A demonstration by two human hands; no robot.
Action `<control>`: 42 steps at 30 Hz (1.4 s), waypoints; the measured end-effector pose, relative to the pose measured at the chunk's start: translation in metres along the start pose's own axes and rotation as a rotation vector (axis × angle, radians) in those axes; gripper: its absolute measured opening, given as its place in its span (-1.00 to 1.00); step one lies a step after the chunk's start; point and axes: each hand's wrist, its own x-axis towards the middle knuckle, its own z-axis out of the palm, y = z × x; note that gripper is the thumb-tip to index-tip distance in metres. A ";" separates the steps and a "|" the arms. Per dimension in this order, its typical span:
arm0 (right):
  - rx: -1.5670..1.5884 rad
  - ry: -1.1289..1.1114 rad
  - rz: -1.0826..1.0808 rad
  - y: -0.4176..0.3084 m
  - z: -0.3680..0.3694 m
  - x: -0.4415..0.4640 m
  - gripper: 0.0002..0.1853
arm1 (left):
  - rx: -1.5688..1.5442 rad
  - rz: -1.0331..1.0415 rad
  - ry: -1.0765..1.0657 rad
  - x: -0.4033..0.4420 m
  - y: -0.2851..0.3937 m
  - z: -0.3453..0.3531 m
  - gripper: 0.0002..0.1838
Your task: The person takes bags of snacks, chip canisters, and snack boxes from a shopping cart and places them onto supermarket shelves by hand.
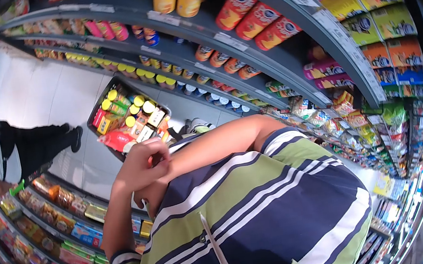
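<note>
My two forearms cross in front of my striped shirt [240, 197]. My left hand [146, 160] lies against my right forearm near the wrist, its fingers curled in with nothing seen in them. Partly hidden behind my left arm, my right hand [148, 196] is bent down and its fingers hardly show. Just beyond my hands, a dark shopping basket [158, 97] stands on the floor. It holds several yellow-lidded cans [135, 109], a red bag [117, 140] and small boxes [156, 118]. Neither hand touches the basket.
Shelves of snack canisters [261, 20] run along the top and right. A lower shelf of packaged food [75, 228] lines the left. Another person in dark trousers [33, 146] stands on the tiled floor [47, 83] at left. My shoe [200, 125] is beside the basket.
</note>
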 end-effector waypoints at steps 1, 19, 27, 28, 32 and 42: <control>0.001 -0.001 0.000 -0.001 -0.002 -0.002 -0.26 | -0.009 -0.020 0.025 -0.005 -0.005 -0.002 -0.92; 0.097 0.139 -0.042 0.032 -0.011 -0.007 -0.25 | -0.049 0.146 0.056 0.032 0.003 0.015 -0.79; 0.149 0.011 -0.031 0.024 -0.015 0.001 -0.22 | -0.176 0.021 0.058 0.001 -0.023 -0.011 -0.81; 0.146 -0.022 0.017 0.023 -0.018 0.002 -0.21 | -0.195 0.014 0.083 -0.004 -0.027 -0.012 -0.81; 0.229 -0.085 0.082 0.035 -0.010 0.012 -0.24 | -0.403 -0.103 0.154 -0.024 -0.053 -0.014 -0.79; 0.514 -0.056 -0.080 0.076 -0.026 0.019 -0.55 | -0.495 0.086 0.401 -0.048 -0.062 -0.015 -0.96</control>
